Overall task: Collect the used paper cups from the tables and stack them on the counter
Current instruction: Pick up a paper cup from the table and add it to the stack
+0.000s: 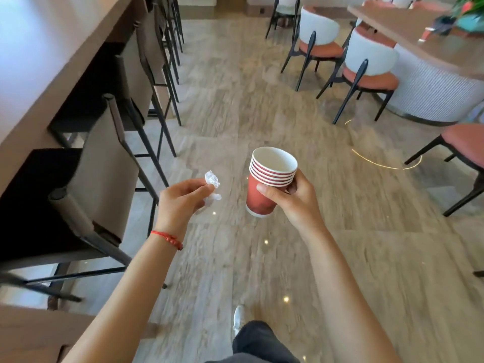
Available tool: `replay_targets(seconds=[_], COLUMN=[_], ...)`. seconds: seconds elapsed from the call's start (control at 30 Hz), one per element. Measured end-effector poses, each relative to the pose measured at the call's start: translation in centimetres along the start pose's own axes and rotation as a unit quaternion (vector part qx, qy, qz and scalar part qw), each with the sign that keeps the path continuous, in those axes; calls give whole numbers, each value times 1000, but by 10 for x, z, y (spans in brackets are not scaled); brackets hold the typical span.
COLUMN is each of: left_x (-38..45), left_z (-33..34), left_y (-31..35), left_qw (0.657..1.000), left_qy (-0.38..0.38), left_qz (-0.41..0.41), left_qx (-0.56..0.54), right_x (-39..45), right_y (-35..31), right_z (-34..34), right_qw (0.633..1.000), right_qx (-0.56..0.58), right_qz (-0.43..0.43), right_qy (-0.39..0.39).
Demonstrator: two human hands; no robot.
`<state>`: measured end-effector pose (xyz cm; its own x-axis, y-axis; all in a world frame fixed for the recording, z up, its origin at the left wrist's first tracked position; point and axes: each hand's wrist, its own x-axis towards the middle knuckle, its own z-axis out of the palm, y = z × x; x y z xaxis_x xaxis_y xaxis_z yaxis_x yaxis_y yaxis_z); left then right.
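While the right hand (293,203) curls round it, thumb across the front and fingers hooked behind just under the rims, a nested stack of red paper cups (267,184) hangs in the air above the floor, tilted with its open mouth leaning up and to the right. Five or so white rims with red bands show one inside another at the top, the inner wall of the top cup is white, and a pale band rings the base. Off to the left of the stack and clear of it, the left hand (180,203) pinches a crumpled piece of clear wrapper (212,188) between thumb and fingertips, the wrapper sticking out above and below the pinch. A red cord bracelet (167,238) circles the left wrist. Below the two forearms a dark trouser leg (258,341) and a white shoe (238,318) show against the glossy stone-patterned floor (262,106). Along the left runs a long wooden counter (39,82) with a row of dark-framed bar stools (104,179) tucked against it. At upper right stands a wooden table (429,40) on a white ribbed base, with white-backed chairs (369,64) with orange seats drawn up beside it; a small red cup (425,34), blurred, stands on that table near a plant.
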<state>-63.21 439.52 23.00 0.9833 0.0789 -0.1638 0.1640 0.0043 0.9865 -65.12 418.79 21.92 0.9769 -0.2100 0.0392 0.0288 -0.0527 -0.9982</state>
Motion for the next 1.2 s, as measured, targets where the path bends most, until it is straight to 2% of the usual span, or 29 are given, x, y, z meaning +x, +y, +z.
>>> replay_targets(seconds=[0.4, 0.6, 0.87, 0.97, 1.2], left_x=[176, 290, 413, 445, 528], left_z=[97, 137, 188, 213, 305], left_y=[15, 21, 51, 81, 85], left_qw=[999, 993, 986, 982, 974], left_qy=[-31, -106, -156, -176, -214], left_qz=[-37, -51, -35, -43, -45], left_qx=[16, 26, 53, 54, 62], right_x=[173, 264, 371, 403, 497], right_y=[32, 52, 54, 30, 38], right_z=[-50, -51, -53, -71, -126], right_qw=[998, 993, 985, 981, 974], right_qx=[1, 1, 16, 15, 11], right_qz=[55, 68, 75, 82, 79], right_qy=[42, 97, 152, 177, 211])
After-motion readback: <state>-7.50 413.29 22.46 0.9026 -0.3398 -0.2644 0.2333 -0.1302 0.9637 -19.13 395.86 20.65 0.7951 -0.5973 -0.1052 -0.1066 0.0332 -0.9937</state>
